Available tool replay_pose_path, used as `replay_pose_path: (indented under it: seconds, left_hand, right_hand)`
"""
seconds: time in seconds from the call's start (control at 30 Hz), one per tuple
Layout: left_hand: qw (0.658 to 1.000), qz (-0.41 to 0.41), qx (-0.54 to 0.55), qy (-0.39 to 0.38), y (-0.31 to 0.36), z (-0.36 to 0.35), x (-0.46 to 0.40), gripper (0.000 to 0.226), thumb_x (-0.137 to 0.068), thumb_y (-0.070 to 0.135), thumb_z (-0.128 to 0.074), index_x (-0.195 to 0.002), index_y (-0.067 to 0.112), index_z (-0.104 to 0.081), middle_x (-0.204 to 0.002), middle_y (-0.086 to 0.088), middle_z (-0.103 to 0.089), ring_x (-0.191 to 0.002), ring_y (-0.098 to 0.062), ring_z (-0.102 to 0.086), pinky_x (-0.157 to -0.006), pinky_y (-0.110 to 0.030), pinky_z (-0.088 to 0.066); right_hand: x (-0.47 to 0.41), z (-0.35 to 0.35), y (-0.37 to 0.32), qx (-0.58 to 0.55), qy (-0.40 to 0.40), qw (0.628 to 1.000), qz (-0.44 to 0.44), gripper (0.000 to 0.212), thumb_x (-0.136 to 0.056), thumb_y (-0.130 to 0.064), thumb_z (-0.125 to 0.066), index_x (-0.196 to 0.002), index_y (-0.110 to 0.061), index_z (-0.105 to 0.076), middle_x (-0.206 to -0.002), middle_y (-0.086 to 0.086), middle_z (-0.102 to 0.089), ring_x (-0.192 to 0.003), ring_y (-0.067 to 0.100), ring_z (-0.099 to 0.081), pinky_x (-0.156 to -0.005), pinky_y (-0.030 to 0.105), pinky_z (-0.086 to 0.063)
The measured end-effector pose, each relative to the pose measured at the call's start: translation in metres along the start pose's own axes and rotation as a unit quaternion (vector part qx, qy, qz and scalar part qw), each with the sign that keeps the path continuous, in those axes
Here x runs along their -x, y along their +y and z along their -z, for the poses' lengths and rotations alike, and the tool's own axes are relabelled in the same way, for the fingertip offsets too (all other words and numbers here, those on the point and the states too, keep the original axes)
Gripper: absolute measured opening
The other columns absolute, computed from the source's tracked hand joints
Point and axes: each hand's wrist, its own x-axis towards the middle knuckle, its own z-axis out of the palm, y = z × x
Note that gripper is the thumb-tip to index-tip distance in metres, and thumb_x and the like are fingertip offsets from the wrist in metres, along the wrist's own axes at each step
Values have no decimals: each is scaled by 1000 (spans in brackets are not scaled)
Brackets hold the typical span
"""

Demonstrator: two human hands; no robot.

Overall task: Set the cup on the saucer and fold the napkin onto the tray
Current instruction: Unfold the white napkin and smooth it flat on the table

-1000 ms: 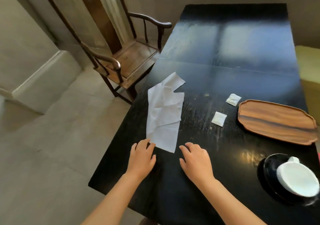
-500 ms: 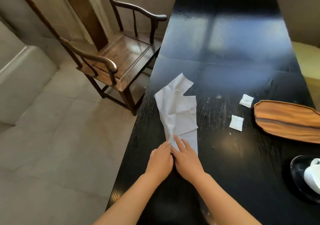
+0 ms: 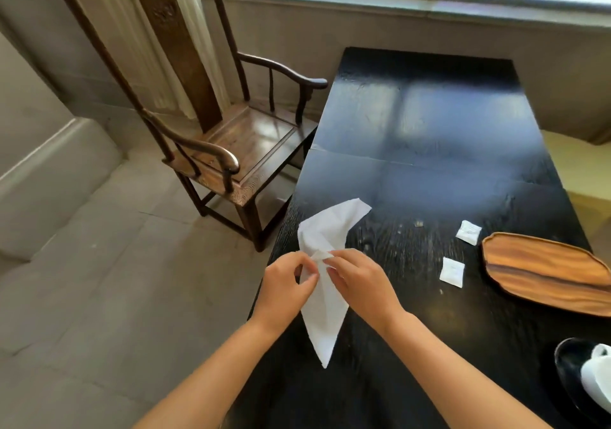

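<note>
Right now both of my hands are up over the near left part of the black table [image 3: 429, 137], working the napkin [image 3: 322, 230]. My left hand [image 3: 284, 288] pinches the white sheet between thumb and fingertips, fingers narrow and curled, and my right hand [image 3: 358, 284] pinches it just beside, also narrow, the two grips almost touching at a crumpled fold in the middle. From that pinch one end of the napkin runs up and away toward the far right, and the other end hangs down toward me in a long point. I cannot tell whether the far end rests on the table. Well to the right lies the wooden tray [image 3: 542, 273], apart from the napkin. Two small white packets [image 3: 452, 271] [image 3: 468, 232] sit between the napkin and the tray. At the lower right edge the white cup [image 3: 598, 379] sits on the dark saucer [image 3: 568, 369], both cut off by the frame. A wooden chair [image 3: 244, 144] stands left of the table
</note>
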Motion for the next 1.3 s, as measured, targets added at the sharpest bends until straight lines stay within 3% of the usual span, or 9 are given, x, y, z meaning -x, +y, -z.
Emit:
replay_pose_path:
  seconds: [0.1, 0.2, 0.37, 0.53, 0.7, 0.83, 0.93, 1.2, 1.3]
  left_hand:
    - [999, 22, 16, -43, 18, 17, -9, 18, -83, 15, -68, -93, 19, -54, -80, 6, -63, -76, -5, -62, -65, -9, -49]
    - [996, 1, -16, -85, 32, 42, -18, 13, -84, 17, -66, -96, 23, -65, -84, 9, -65, -79, -2, -63, -68, -12, -48]
    - [979, -19, -22, -202, 57, 86, -35, 10, -84, 17, -66, -89, 24, -72, -85, 12, -69, -82, -2, -65, -73, -14, -53]
    - [926, -74, -234, -287, 55, 96, -65, 7, -83, 18, -66, -83, 21, -72, -79, 8, -68, -74, -4, -63, -73, -23, -52]
    - [913, -136, -326, -204, 70, 96, -112, 12, -83, 12, -63, -89, 14, -74, -85, -2, -71, -75, -14, -62, -76, -31, -53]
    - [941, -210, -266, -18, 100, 110, -137, 15, -87, 14, -61, -91, 8, -74, -85, -8, -71, -76, -16, -61, -72, -29, -50]
    - [930, -285, -226, 60, 104, 115, -124, 14, -87, 14, -62, -91, 6, -73, -83, -9, -70, -75, -17, -61, -69, -26, -47]
    - [939, -275, -204, -9, -5, 82, 10, 3, -84, 11, -65, -84, 10, -68, -83, -3, -68, -77, -17, -65, -66, -29, -55]
    - [949, -235, -201, -64, -52, 60, 73, 19, -88, 24, -52, -81, 14, -67, -79, 3, -65, -71, -10, -61, -63, -24, -53]
  right_hand:
    - [-9, 26, 4, -3, 33, 999, 9, 17, -72, 11, -68, -80, -3, -64, -77, 10, -66, -68, 25, -62, -59, 33, -56]
    - [-9, 58, 7, -35, 56, 998, -14, 26, -74, 14, -61, -87, -7, -54, -73, 9, -61, -64, 24, -55, -60, 29, -47]
    - [6, 100, 22, -2, -39, 992, -122, 6, -82, -3, -62, -81, -8, -65, -66, 2, -62, -57, 20, -52, -55, 24, -43]
    - [1, 126, 34, 62, -120, 977, -167, 17, -84, -5, -50, -80, -10, -65, -78, 5, -66, -72, 25, -56, -63, 32, -43]
    - [-17, 143, 51, 119, -61, 968, -213, 19, -84, -2, -46, -83, -7, -64, -84, 13, -64, -80, 33, -57, -67, 37, -42]
    - [-33, 176, 58, 145, 102, 971, -158, 11, -78, 4, -55, -80, -1, -65, -78, 20, -65, -73, 39, -60, -61, 40, -46]
    - [-24, 189, 51, 170, 138, 966, -137, 10, -78, 5, -56, -81, 1, -65, -78, 21, -63, -72, 40, -58, -59, 44, -49]
    - [112, 125, 10, 152, 21, 975, -163, 22, -60, 9, -74, -71, -7, -64, -71, 8, -60, -62, 29, -59, -54, 33, -48]
    - [174, 88, -15, 120, -29, 976, -180, 26, -56, 9, -75, -69, -11, -64, -69, 2, -59, -55, 20, -55, -51, 28, -46]
